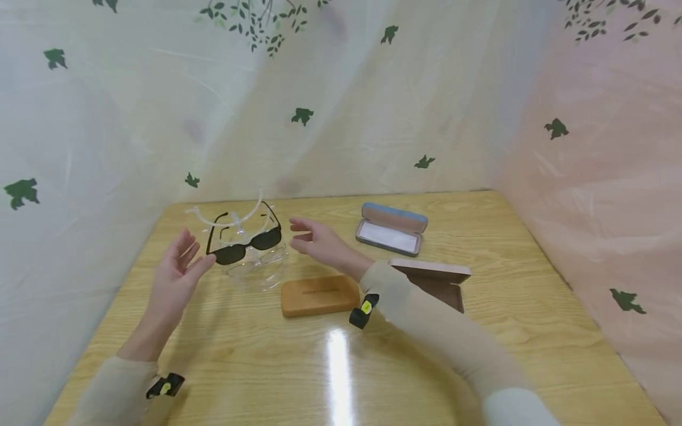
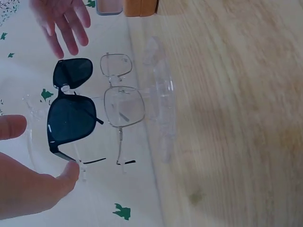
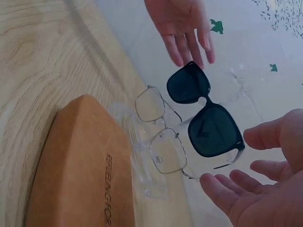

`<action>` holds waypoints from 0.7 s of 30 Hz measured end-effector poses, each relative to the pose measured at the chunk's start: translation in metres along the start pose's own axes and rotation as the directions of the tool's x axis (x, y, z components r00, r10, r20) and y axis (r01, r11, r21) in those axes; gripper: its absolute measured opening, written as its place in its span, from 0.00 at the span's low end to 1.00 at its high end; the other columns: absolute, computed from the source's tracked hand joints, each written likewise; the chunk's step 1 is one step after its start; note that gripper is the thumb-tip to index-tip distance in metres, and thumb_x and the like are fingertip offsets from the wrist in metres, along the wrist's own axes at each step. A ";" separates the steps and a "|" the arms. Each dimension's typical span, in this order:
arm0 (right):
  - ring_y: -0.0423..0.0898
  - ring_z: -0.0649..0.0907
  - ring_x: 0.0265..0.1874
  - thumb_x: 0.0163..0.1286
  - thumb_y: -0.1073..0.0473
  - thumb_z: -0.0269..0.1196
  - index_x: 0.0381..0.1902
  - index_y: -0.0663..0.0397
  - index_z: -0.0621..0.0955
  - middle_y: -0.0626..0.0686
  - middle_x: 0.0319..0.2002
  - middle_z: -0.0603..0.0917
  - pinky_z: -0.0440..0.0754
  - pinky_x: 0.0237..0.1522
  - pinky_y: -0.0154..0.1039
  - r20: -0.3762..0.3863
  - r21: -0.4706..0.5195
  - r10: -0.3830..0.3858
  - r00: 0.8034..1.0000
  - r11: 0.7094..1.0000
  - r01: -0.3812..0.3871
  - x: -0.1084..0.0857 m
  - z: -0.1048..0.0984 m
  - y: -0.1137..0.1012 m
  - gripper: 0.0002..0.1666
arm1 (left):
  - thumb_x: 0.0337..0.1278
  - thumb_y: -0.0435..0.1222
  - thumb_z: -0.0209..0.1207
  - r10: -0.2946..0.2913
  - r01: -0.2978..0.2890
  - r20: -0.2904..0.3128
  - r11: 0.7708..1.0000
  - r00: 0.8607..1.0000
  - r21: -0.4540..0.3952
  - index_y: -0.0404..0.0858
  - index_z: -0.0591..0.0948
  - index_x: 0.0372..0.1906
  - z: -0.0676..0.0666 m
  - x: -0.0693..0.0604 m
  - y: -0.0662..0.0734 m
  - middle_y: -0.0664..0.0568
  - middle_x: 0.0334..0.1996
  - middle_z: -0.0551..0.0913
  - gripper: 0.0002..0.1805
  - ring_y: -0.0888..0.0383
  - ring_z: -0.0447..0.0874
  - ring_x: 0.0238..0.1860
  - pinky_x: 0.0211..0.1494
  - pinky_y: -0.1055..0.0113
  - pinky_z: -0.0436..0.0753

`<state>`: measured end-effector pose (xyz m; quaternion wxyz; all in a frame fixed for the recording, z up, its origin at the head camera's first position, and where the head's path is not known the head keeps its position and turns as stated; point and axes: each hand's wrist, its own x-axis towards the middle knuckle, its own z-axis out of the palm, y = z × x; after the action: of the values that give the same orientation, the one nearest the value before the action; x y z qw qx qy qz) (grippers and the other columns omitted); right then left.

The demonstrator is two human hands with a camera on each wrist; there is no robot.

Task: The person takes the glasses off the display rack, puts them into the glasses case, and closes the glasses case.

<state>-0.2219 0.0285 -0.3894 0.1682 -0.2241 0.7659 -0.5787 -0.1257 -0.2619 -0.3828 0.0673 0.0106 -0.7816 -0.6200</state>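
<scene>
Black sunglasses (image 1: 247, 247) sit on a clear plastic display stand (image 1: 240, 219). Below them on the same stand is a pair of thin metal-framed eyeglasses (image 2: 124, 106) with clear lenses. My left hand (image 1: 178, 275) is at the left side of the sunglasses, its fingers loosely spread and the thumb close to the hinge; whether it touches the frame I cannot tell. On the other side my right hand (image 1: 319, 239) is held near the right hinge, fingers apart and nothing gripped. Both palms face inward toward the sunglasses.
A tan glasses case (image 1: 319, 296) lies closed in front of the stand, lettering on its top. Behind the right forearm stands an open blue-lidded case (image 1: 394, 220) with a white cloth (image 1: 388, 235). Another open case (image 1: 437, 272) is partly hidden by the right sleeve.
</scene>
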 end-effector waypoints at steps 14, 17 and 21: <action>0.58 0.78 0.62 0.75 0.68 0.58 0.76 0.63 0.64 0.66 0.67 0.74 0.84 0.54 0.42 -0.048 0.194 0.055 0.997 0.980 -0.045 0.014 0.019 -0.001 0.33 | 0.68 0.34 0.64 -0.062 0.039 -0.087 0.970 0.994 -0.240 0.47 0.72 0.60 0.002 0.004 -0.022 0.59 0.60 0.70 0.20 0.69 0.84 0.46 0.51 0.80 0.80; 0.58 0.79 0.61 0.75 0.69 0.58 0.76 0.64 0.64 0.66 0.66 0.74 0.84 0.54 0.42 -0.061 0.231 0.069 0.996 0.972 -0.053 0.016 0.021 -0.004 0.33 | 0.68 0.32 0.64 -0.054 0.020 -0.110 0.957 0.992 -0.290 0.46 0.74 0.57 0.003 0.005 -0.025 0.58 0.58 0.71 0.18 0.67 0.86 0.42 0.51 0.77 0.82; 0.58 0.79 0.60 0.75 0.70 0.58 0.75 0.65 0.64 0.68 0.66 0.74 0.84 0.54 0.41 -0.066 0.257 0.075 0.995 0.965 -0.056 0.018 0.024 -0.006 0.33 | 0.67 0.29 0.63 -0.042 -0.006 -0.134 0.940 0.990 -0.342 0.42 0.74 0.56 0.005 0.006 -0.030 0.54 0.56 0.71 0.17 0.64 0.86 0.43 0.51 0.74 0.83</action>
<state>-0.2238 -0.0018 -0.3896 0.1859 -0.1533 0.6980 -0.6744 -0.1341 -0.2641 -0.4125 0.1170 0.0493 -0.6553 -0.7446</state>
